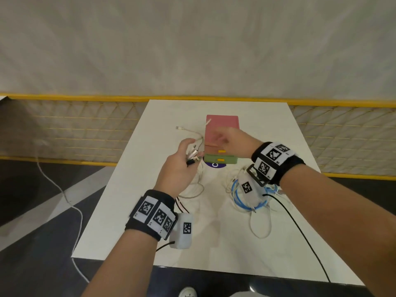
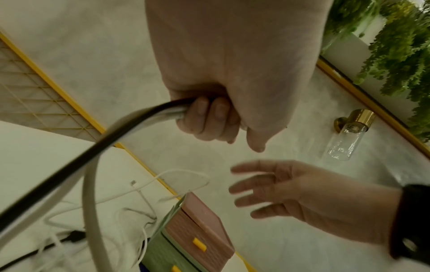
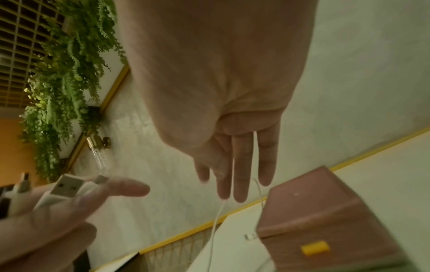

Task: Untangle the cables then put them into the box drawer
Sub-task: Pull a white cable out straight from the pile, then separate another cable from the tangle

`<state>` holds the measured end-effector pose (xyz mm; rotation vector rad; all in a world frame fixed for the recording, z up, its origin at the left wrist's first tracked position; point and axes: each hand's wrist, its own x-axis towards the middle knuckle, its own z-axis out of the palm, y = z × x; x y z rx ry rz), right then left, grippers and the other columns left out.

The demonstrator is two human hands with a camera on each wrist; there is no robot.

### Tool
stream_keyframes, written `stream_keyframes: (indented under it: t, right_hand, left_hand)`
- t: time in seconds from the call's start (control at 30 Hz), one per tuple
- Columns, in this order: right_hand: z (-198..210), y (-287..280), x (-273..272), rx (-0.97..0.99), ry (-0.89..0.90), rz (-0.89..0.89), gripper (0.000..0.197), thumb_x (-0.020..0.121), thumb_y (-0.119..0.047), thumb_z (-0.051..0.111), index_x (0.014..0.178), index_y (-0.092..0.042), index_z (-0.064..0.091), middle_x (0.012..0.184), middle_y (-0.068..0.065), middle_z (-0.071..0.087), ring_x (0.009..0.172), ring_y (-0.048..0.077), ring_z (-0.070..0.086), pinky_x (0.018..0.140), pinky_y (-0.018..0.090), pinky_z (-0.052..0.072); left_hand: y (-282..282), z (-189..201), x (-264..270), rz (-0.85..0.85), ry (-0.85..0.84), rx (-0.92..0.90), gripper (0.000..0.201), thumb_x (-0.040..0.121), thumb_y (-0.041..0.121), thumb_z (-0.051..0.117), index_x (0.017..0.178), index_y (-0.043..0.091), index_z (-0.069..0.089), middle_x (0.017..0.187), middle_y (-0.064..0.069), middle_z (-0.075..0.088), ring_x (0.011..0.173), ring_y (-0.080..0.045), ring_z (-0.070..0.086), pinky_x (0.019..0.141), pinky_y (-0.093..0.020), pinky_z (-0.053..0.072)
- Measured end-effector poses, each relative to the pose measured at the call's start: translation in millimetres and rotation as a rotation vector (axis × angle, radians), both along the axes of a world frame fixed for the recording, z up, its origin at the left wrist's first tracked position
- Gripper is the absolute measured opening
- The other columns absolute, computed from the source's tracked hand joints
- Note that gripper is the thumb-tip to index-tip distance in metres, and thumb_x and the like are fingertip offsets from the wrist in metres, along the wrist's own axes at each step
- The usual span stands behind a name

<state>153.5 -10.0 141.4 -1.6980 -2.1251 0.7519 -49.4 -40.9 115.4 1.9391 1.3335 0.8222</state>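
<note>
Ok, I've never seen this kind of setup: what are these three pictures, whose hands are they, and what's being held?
No robot here: a person works with bare hands, wearing marker-covered bands and small cameras on both wrists. The wide picture comes from a head camera looking down at a white table. The other two look along each hand from the wrist. The left hand grips a bunch of cables, white and black, their plug ends sticking out. The right hand is empty, fingers straight, reaching over a small drawer box, pink on top, green below, drawers shut. A second tangle, white and blue, lies under the right wrist.
</note>
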Motion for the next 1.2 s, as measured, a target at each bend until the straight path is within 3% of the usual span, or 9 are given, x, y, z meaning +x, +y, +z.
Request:
stream_keyframes:
  t: [0.07, 0.2, 0.33, 0.5, 0.7, 0.8, 0.9, 1.03, 1.2]
  right_hand:
    - [-12.3, -13.5, 14.9, -0.036, -0.100, 0.015, 0.027, 0.090, -0.003, 0.049, 0.111, -0.012, 0.065, 0.108, 0.006, 0.066, 0.096, 0.021, 0.059, 0.079, 0.025, 0.041]
    - [-35.8, -54.3, 50.6, -0.050, -0.097, -0.074, 0.024, 0.081, -0.002, 0.048, 0.077, -0.020, 0.064, 0.084, -0.006, 0.061, 0.072, 0.011, 0.054, 0.071, 0.026, 0.044]
    - [-77.4, -87.4, 66.4, -0.153, -0.183, -0.037, 0.021, 0.078, -0.004, 0.052, 0.079, -0.015, 0.070, 0.075, -0.013, 0.058, 0.071, 0.007, 0.055, 0.072, 0.023, 0.046]
    - [-119.5, -88.4, 63.4, -0.257, -0.450, 0.211, 0.033, 0.084, -0.002, 0.051, 0.108, -0.015, 0.067, 0.118, 0.007, 0.056, 0.105, 0.027, 0.057, 0.089, 0.042, 0.049]
    - [-134.7, -93.7, 63.9, -0.135, -0.527, 0.206, 0.019, 0.085, -0.007, 0.052, 0.097, -0.010, 0.066, 0.122, 0.005, 0.050, 0.106, 0.025, 0.056, 0.083, 0.031, 0.046]
    - [-141.5, -97.4, 68.5, -0.145, -0.432, 0.163, 0.016, 0.085, -0.005, 0.053, 0.094, -0.010, 0.066, 0.118, 0.006, 0.052, 0.100, 0.027, 0.058, 0.088, 0.040, 0.049]
    - [-137.1, -103.3, 71.3, -0.203, -0.085, 0.015, 0.015, 0.087, -0.007, 0.050, 0.089, -0.020, 0.057, 0.099, 0.009, 0.059, 0.085, 0.024, 0.059, 0.085, 0.044, 0.051]
    - [-102.4, -116.2, 72.8, -0.164, 0.281, -0.105, 0.014, 0.096, -0.008, 0.044, 0.097, -0.021, 0.049, 0.097, 0.004, 0.067, 0.090, 0.017, 0.064, 0.087, 0.029, 0.050]
    - [-58.5, -124.7, 64.5, -0.047, 0.666, -0.240, 0.017, 0.095, -0.002, 0.046, 0.109, -0.011, 0.046, 0.080, -0.001, 0.069, 0.062, 0.017, 0.059, 0.059, 0.025, 0.046]
  left_hand:
    - [-1.4, -6.5, 1.4, 0.001, 0.005, -0.001, 0.012, 0.095, 0.037, 0.054, 0.102, 0.028, 0.052, 0.059, 0.005, 0.050, 0.051, -0.014, 0.045, 0.055, -0.031, 0.041]
    - [-0.4, -18.1, 7.6, 0.014, 0.061, -0.013, 0.030, 0.098, 0.039, 0.048, 0.082, 0.014, 0.048, 0.056, 0.004, 0.042, 0.054, -0.014, 0.042, 0.052, -0.028, 0.034]
    - [-0.4, -25.5, 18.7, 0.016, 0.071, -0.038, 0.035, 0.098, 0.039, 0.049, 0.078, 0.011, 0.048, 0.056, 0.003, 0.043, 0.056, -0.019, 0.042, 0.055, -0.031, 0.036]
    - [-12.0, -25.7, 39.5, 0.014, 0.093, -0.085, 0.038, 0.087, 0.053, 0.059, 0.064, 0.028, 0.043, 0.059, 0.009, 0.049, 0.060, -0.012, 0.049, 0.053, -0.028, 0.033]
    - [-18.5, -24.7, 55.6, 0.048, 0.043, -0.148, 0.048, 0.090, 0.061, 0.048, 0.058, 0.025, 0.042, 0.053, 0.007, 0.043, 0.056, -0.016, 0.045, 0.054, -0.030, 0.032]
    - [-19.3, -25.4, 59.8, 0.041, -0.030, -0.170, 0.049, 0.095, 0.052, 0.047, 0.058, 0.020, 0.040, 0.053, 0.004, 0.036, 0.053, -0.017, 0.037, 0.053, -0.030, 0.030]
    - [-21.5, -24.1, 59.9, 0.021, -0.080, -0.184, 0.038, 0.096, 0.049, 0.047, 0.067, 0.025, 0.052, 0.054, 0.005, 0.035, 0.048, -0.009, 0.034, 0.049, -0.024, 0.029]
    - [-18.0, -22.1, 53.5, 0.015, -0.213, -0.156, 0.019, 0.092, 0.046, 0.056, 0.074, 0.038, 0.059, 0.055, 0.011, 0.046, 0.045, -0.005, 0.035, 0.048, -0.016, 0.032]
    - [-21.3, -2.1, 62.4, -0.129, -0.324, -0.186, 0.017, 0.093, 0.037, 0.059, 0.097, 0.025, 0.071, 0.062, 0.009, 0.052, 0.040, -0.003, 0.032, 0.044, -0.016, 0.028]
